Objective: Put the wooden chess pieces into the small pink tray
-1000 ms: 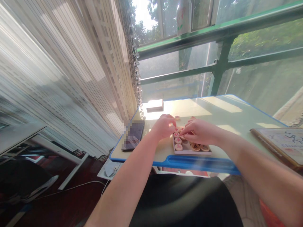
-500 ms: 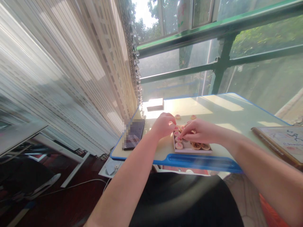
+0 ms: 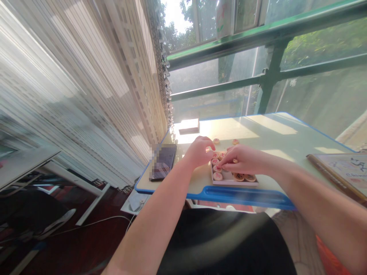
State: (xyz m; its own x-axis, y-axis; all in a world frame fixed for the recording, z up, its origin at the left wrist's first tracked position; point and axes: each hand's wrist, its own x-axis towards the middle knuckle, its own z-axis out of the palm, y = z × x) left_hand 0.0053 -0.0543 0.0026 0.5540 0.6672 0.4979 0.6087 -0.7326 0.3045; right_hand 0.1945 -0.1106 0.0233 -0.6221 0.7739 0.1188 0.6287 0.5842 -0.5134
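Note:
A shallow box point(image 3: 235, 183) near the table's front edge holds round Chinese chess pieces. Red-marked pieces point(image 3: 217, 176) line its left side, and black-marked pieces point(image 3: 238, 177) lie at its front right. My left hand point(image 3: 198, 151) is at the box's back left corner, fingers curled around a red-marked chess piece point(image 3: 208, 149), partly hidden. Inside the box, my right hand point(image 3: 239, 159) has its fingertips pinched down on a red-marked piece point(image 3: 216, 168) in the left column. That hand covers the box's middle. Two loose pieces point(image 3: 216, 141) lie behind the box.
A dark tablet or phone point(image 3: 163, 162) lies on the table's left side. Behind it stands a small white box point(image 3: 189, 125). At right is a flat case with a printed cover point(image 3: 344, 170). A curtain point(image 3: 114, 76) hangs at left, and a window with green bars faces me.
My left hand's fingers have drawn slightly back from the box's corner, and a piece now shows beneath them. My right hand stays nearly still over the left column. The view shifts slightly.

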